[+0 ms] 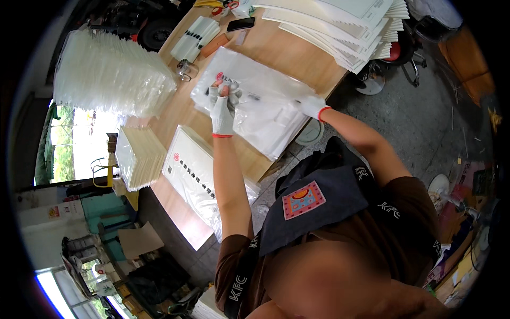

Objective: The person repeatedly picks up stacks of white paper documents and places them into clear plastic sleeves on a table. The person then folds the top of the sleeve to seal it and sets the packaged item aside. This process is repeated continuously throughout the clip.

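Observation:
Both my hands wear white gloves with red cuffs. My left hand (221, 106) grips the near end of a clear plastic bag (255, 106) that lies on the wooden table (276, 50); a white sheet shows inside the bag. At the bag's right edge my right hand (311, 106) pinches the plastic. A stack of bagged white booklets (194, 175) lies just below my left forearm.
A tall pile of clear bags (106, 74) fills the table's left side. A stack of white booklets (139, 157) sits beside it, and fanned white sheets (340, 26) lie at the top right. A phone (240, 23), a tape dispenser (184, 69) and white packets (195, 38) lie at the far end.

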A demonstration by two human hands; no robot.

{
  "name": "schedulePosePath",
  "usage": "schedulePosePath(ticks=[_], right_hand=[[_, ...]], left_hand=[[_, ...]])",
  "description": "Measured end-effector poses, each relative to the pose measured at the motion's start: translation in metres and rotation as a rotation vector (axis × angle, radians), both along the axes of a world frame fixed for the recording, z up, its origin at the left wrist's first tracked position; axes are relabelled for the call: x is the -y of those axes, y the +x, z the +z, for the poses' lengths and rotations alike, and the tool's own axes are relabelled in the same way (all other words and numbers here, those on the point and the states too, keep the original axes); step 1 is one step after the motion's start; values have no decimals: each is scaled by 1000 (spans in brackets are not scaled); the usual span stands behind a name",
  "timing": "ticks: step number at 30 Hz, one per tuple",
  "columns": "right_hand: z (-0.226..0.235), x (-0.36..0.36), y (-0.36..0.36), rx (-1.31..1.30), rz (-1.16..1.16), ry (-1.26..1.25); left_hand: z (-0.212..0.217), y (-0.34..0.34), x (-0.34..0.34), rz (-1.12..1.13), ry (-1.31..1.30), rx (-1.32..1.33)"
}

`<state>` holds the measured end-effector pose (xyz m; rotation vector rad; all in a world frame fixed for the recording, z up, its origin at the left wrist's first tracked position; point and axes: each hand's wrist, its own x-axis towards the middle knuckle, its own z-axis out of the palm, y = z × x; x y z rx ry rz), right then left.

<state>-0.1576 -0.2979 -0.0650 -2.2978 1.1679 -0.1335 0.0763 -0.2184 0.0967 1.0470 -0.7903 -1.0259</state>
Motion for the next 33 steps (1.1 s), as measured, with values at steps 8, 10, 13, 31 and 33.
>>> schedulePosePath(ticks=[8, 10, 13, 31, 33], right_hand=[[80, -18, 52, 621, -25, 364], [74, -24, 52, 440, -3, 308], [98, -33, 33, 227, 145, 121], [306, 93, -216, -39, 176, -954], [319, 92, -215, -43, 186, -898]], left_hand=[[42, -110, -15, 1, -162, 1033], [70, -150, -46, -210, -115, 1086], [25, -155, -52, -158, -293, 1052], [32, -141, 78, -386, -80, 416], [55, -150, 84, -452, -41, 393]])
